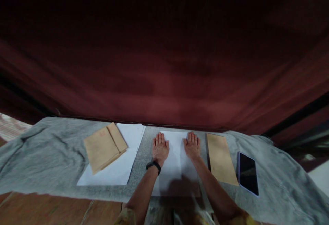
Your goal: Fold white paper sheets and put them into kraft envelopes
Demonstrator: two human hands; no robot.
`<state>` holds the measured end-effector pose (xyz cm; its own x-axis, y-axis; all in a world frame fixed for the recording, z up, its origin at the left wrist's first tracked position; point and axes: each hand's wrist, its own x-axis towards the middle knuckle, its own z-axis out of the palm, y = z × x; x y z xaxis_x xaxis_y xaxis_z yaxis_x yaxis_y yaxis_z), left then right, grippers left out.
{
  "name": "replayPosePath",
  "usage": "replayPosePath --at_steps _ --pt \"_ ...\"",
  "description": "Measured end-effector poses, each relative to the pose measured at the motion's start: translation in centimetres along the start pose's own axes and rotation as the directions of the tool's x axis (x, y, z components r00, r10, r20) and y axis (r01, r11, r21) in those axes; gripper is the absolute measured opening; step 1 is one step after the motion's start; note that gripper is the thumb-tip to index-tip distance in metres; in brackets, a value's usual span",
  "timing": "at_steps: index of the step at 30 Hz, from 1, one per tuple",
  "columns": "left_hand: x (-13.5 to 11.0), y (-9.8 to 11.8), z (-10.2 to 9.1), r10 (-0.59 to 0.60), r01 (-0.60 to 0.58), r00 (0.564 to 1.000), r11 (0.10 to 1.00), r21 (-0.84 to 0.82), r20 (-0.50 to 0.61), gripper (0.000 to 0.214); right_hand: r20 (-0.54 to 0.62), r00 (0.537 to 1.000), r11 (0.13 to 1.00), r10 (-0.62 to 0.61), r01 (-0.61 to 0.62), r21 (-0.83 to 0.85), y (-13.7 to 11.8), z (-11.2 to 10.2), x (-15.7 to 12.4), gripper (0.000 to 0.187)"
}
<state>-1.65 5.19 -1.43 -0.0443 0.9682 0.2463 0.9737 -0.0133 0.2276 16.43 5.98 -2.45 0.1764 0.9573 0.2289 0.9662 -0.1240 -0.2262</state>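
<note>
A white sheet of paper [177, 170] lies on the grey cloth in front of me, with faint crease lines across it. My left hand [160, 148] rests flat over its left edge, fingers stretched away from me. On the opposite edge my right hand [192, 146] lies flat too, palm down and fingers extended. Neither hand grips anything. To the right of my right hand is a brown envelope [221, 158]. Left of my left hand, a pile of brown envelopes [102, 148] sits on more white paper [120, 170].
Grey cloth [59, 156] covers the long low surface. A phone [248, 173] with a purple edge lies at the right. A dark red upright panel [164, 88] rises directly behind the cloth. Reddish floor tiles [61, 208] show along the near side.
</note>
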Motion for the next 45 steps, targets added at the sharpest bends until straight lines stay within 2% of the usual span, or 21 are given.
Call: replayPosePath --at_steps 2,6,7,12,16,20,25,28,30,32,35,37,40,43,45 --pt "-0.6 0.8 -0.7 0.017 -0.018 1.0 1.0 -0.01 -0.018 0.06 0.007 1.0 1.0 0.0 0.0 0.026 -1.5 -0.9 -0.9 0.059" --pt "-4.2 1.8 -1.4 0.13 -0.131 0.991 0.991 -0.042 -0.027 0.061 0.055 0.971 0.964 -0.233 0.224 0.144 -4.3 -1.2 -5.4 0.056" --pt "-5.5 1.8 -1.5 0.136 -0.137 0.99 0.99 -0.044 -0.022 0.061 0.053 0.965 0.956 -0.256 0.244 0.164 -4.5 -1.0 -7.0 0.056" --pt "-12.0 -0.2 -2.1 0.197 -0.196 0.979 0.98 -0.029 0.041 0.057 -0.075 0.933 0.918 -0.352 0.359 0.166 -2.7 -1.0 -13.0 0.051" --pt "-14.7 -1.5 -3.1 0.226 -0.226 0.972 0.974 -0.013 0.058 0.057 -0.058 0.938 0.933 -0.342 0.346 0.095 -0.6 -2.5 -14.2 0.052" --pt "-15.6 -2.6 -4.1 0.179 -0.179 0.983 0.984 0.003 0.031 0.058 -0.001 0.954 0.954 -0.3 0.3 0.025 1.2 -3.5 -14.5 0.055" --pt "-16.1 -2.7 -4.8 0.081 -0.082 0.996 0.996 0.036 0.038 0.057 -0.018 0.959 0.959 -0.282 0.282 -0.025 3.4 -3.9 -15.6 0.056" --pt "-16.3 -0.4 -4.8 0.009 -0.009 1.0 0.999 0.049 -0.002 0.058 -0.047 0.96 0.962 -0.275 0.274 -0.023 3.9 -4.0 -16.1 0.057" --pt "-16.4 2.1 -4.4 0.051 -0.051 0.999 0.999 0.007 0.0 0.058 -0.056 0.961 0.963 -0.269 0.268 -0.025 3.9 -4.0 -16.1 0.058" --pt "-16.3 4.5 -3.8 0.133 -0.129 0.99 0.99 -0.064 0.055 0.058 -0.045 0.962 0.963 -0.267 0.266 -0.031 3.8 -4.0 -16.0 0.059" --pt "-16.1 6.3 -3.0 0.156 -0.143 0.981 0.983 -0.119 0.115 0.058 -0.022 0.964 0.964 -0.265 0.265 -0.034 3.8 -4.1 -16.0 0.059" --pt "-15.8 5.8 -2.8 0.107 -0.097 0.99 0.99 -0.105 0.096 0.059 -0.018 0.965 0.965 -0.263 0.263 -0.025 3.8 -4.0 -16.0 0.06" --pt "-15.4 3.3 -3.0 0.041 -0.037 0.998 0.997 -0.06 0.053 0.059 -0.008 0.967 0.967 -0.254 0.254 -0.012 4.0 -4.0 -16.1 0.06" --pt "-15.3 0.9 -3.5 0.015 -0.013 0.998 1.0 -0.022 0.057 0.059 0.007 0.97 0.97 -0.241 0.241 0.004 3.8 -4.1 -16.0 0.059" --pt "-15.3 0.2 -3.7 0.015 -0.014 0.998 1.0 -0.012 0.064 0.059 0.01 0.978 0.977 -0.211 0.21 0.022 3.2 -4.3 -15.7 0.06"
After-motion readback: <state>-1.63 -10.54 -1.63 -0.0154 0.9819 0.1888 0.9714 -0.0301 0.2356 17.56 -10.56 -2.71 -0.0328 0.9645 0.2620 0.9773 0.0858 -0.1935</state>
